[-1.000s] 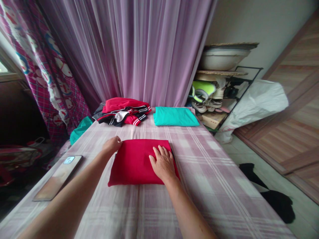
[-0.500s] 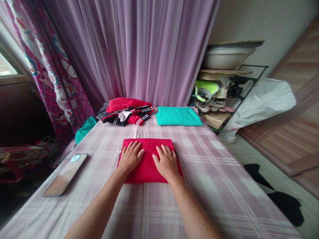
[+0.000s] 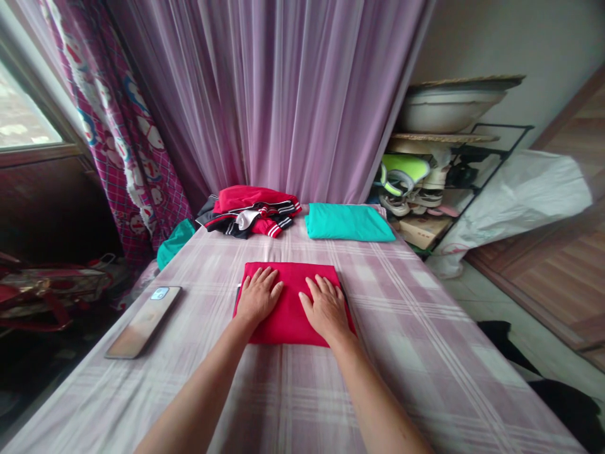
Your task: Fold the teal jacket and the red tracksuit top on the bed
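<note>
A red garment (image 3: 290, 309), folded into a flat rectangle with dark edges at its sides, lies in the middle of the table. My left hand (image 3: 259, 295) rests flat on its left half, fingers stretched away from me. On the right half lies my right hand (image 3: 325, 304), palm down with the fingers a little apart. Neither hand grips anything. Behind it, at the far edge, are a folded teal garment (image 3: 350, 222) on the right and a loose heap of red and black clothes (image 3: 255, 205) with white stripes on the left.
A phone (image 3: 144, 321) lies face down on the left of the checked tablecloth (image 3: 397, 378). Purple curtains (image 3: 293, 94) hang behind the table. Right of it stand a rack with shoes (image 3: 425, 198), a basin (image 3: 449, 107) and a white plastic bag (image 3: 529, 195).
The whole view has shifted slightly, so things appear further right. Both hands stay flat on the folded red garment, with hardly any movement.
</note>
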Motion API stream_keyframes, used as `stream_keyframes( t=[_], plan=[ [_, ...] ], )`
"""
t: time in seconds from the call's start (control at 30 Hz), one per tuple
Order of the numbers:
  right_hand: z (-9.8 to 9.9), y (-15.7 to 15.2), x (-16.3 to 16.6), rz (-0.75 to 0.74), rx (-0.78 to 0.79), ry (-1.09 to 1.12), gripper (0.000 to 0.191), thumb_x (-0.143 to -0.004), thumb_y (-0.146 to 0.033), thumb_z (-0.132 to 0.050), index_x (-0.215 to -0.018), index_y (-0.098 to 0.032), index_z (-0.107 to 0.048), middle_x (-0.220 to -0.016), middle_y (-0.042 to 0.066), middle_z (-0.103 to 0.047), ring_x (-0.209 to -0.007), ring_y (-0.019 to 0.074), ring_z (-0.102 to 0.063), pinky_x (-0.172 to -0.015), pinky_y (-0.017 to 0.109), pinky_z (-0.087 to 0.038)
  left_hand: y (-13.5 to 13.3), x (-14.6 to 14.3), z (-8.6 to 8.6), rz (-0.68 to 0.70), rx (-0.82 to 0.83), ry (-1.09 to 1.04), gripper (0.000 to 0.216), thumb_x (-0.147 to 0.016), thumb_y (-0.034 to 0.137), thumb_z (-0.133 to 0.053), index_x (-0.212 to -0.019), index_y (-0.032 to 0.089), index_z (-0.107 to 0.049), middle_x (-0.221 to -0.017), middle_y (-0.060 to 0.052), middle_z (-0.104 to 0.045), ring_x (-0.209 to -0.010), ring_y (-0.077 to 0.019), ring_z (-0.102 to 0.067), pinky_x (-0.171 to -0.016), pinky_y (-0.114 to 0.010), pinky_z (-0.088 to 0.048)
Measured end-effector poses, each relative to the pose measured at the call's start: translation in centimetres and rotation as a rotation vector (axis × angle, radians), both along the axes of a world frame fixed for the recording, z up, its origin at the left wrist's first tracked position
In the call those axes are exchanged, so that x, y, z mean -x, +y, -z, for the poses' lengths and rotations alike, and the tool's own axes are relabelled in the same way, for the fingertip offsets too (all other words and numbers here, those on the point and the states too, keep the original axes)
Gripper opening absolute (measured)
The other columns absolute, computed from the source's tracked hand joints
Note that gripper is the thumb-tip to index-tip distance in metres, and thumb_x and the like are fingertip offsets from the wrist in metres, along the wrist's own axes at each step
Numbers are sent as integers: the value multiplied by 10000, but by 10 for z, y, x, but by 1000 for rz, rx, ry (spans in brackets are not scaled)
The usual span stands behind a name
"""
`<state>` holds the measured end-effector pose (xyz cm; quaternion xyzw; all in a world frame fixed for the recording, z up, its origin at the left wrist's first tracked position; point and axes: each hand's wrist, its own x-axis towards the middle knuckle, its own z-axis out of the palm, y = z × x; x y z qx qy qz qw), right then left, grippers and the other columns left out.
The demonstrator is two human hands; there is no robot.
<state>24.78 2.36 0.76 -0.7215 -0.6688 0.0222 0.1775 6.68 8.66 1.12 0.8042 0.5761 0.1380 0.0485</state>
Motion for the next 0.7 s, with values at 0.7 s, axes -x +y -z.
stream_keyframes(
  t=[0.7],
  plan=[
    [0, 1, 1, 5, -7, 4, 509, -999, -416, -441, -1452, -203, -537, -1526, 147, -488, -1420, 289, -407, -1151, 495, -294, -4, -1, -9, -2, 22, -32, 488, -1014, 435, -375, -1425, 228, -536, -1539, -60, -495, -1469, -265, -365, -1201, -524, -290]
  ],
)
